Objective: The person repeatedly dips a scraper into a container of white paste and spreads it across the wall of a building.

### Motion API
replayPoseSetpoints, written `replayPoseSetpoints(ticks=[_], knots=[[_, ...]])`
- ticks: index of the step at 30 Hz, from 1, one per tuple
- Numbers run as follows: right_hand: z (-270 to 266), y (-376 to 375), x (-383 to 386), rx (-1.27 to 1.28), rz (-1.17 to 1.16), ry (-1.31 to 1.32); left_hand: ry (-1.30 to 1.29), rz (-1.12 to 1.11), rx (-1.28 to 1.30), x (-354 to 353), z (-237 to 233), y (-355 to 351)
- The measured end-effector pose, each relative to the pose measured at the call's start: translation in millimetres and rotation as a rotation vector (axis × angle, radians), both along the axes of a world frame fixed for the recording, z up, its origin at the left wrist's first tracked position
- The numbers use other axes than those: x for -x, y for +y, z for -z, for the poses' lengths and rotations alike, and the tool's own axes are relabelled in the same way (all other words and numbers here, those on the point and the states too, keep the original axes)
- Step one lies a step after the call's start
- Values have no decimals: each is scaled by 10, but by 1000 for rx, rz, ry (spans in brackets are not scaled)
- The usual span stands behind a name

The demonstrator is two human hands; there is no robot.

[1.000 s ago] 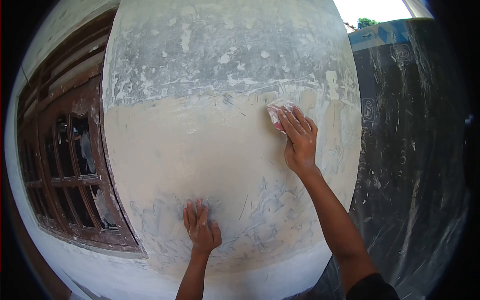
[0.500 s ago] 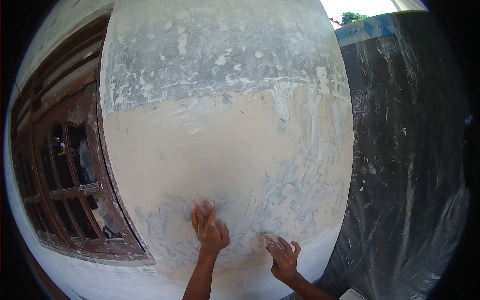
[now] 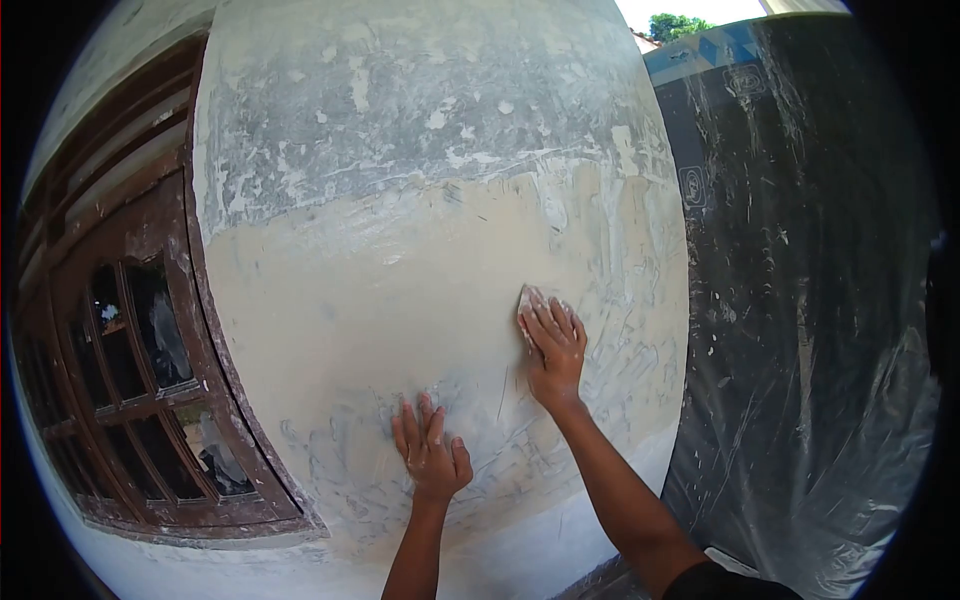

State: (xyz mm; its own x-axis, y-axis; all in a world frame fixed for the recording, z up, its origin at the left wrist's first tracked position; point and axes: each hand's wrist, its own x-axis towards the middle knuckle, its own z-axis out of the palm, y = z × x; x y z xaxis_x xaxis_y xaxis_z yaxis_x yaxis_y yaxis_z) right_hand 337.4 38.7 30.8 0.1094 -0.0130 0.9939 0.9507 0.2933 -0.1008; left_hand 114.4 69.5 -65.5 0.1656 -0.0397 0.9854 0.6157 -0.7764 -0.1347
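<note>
My left hand [image 3: 432, 455] lies against the lower middle of the wall [image 3: 400, 290], its fingers spread and holding nothing. Higher and to the right, my right hand [image 3: 553, 340] presses a small, thin, whitish-smeared pad [image 3: 525, 302] to the wall, with the fingers laid over it. Only the pad's left edge shows, so its full shape is hidden. Around both hands the wall has a smooth beige coat, with rough grey and white smears below and to the right. White residue covers the fingertips of my right hand.
On the left is a brown wooden window [image 3: 150, 370] with glass panes and a white-spotted frame. Dark plastic sheeting [image 3: 800, 300] with a blue patterned top edge hangs at the right. Above the beige coat, the wall is patchy grey. A green tree [image 3: 678, 26] shows at the top.
My right hand has moved up the wall with the pad, and more of its forearm shows. My left hand stays at nearly the same spot. The view has shifted slightly.
</note>
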Motion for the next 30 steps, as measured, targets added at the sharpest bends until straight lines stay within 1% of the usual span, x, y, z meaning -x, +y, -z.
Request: replayPoseSetpoints(ticks=[2,4,5,6,7,8,10,12,13,14,15,16,17,18,19,20,21,22,24,25,26,28,30], knots=[[858,-113,388,80,-82,-20,5,-10,-2,-7,-7,13],[1730,-329,753,252,-146,-59,22,-22,-2,7,9,10],[2095,-522,889,393,-157,-109,32,-21,6,19,12,5],[2441,-652,967,465,-234,-158,23,-21,-11,18,-3,6],[2589,-866,1036,503,-293,-151,12,-19,-24,10,-5,2],[2714,-973,1028,521,-295,-141,19,-17,-5,21,21,-6],[2915,-1236,959,734,-516,354,34,11,-2,44,127,-39],[3051,-1279,707,589,-729,847,34,41,43,-9,309,-168],[3298,-1199,483,509,-989,1212,34,68,68,-43,460,-270],[3066,-1374,326,524,-994,1364,40,70,110,-105,649,-388],[2981,-1496,178,500,-989,1429,29,103,180,-211,831,-501],[3016,-1584,20,464,-1021,1495,14,139,242,-343,989,-603],[3047,-1682,-118,458,-1001,1569,13,145,268,-481,1166,-719],[3066,-1798,-242,449,-977,1644,25,185,367,-626,1376,-859],[3137,-1932,-357,459,-948,1661,39,228,468,-779,1581,-1007],[3223,-2068,-488,461,-977,1691,38,238,499,-946,1779,-1153],[3326,-2219,-624,464,-1003,1725,49,257,586,-1115,1980,-1313],[3477,-2384,-778,476,-968,1751,63,277,676,-1281,2191,-1479],[3791,-2764,-1084,490,-1180,1743,80,305,767,-1610,2590,-1828],[3886,-2962,-1190,449,-1130,1847,94,331,836,-1768,2769,-2023],[4021,-3169,-1320,457,-1089,1885,111,359,908,-1917,2950,-2207],[4380,-3637,-1584,557,-929,2010,144,367,1019,-2178,3366,-2597],[4719,-4062,-1817,579,-842,2076,226,347,1185,-2411,3744,-2943]])
